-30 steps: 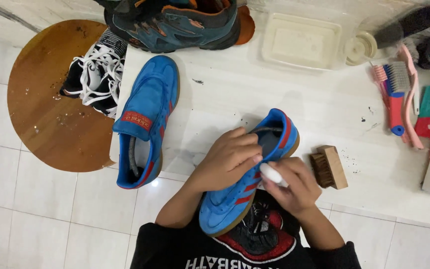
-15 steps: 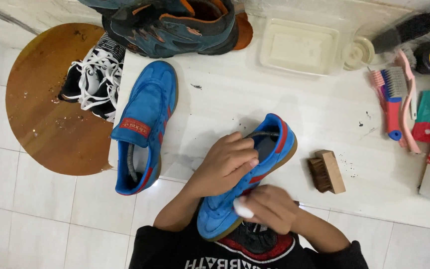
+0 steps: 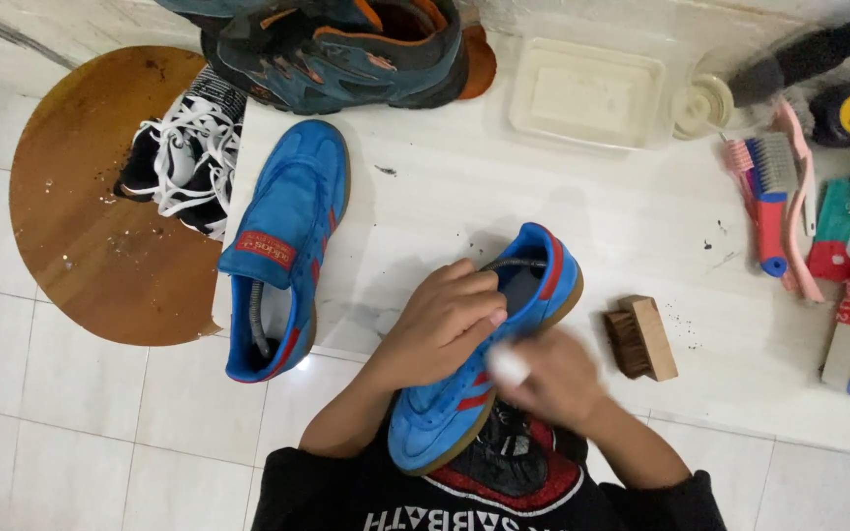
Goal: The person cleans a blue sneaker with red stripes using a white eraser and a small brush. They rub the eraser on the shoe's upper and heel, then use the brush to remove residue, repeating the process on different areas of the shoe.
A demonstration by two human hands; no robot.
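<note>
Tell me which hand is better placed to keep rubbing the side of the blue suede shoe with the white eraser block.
Right. The right hand already has the small white eraser block in its grip, against the side of the blue suede shoe with red stripes. The left hand is clamped over the shoe's top, steadying it.

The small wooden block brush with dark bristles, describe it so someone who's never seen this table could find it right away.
On the white marble tabletop, look right of the blue suede sneaker with red stripes that the person's hands grip. The small wooden block brush with dark bristles lies alone there, near the table's front edge. Unlike the pink and blue plastic brushes farther right, it has no handle, just a plain wood block.
</note>
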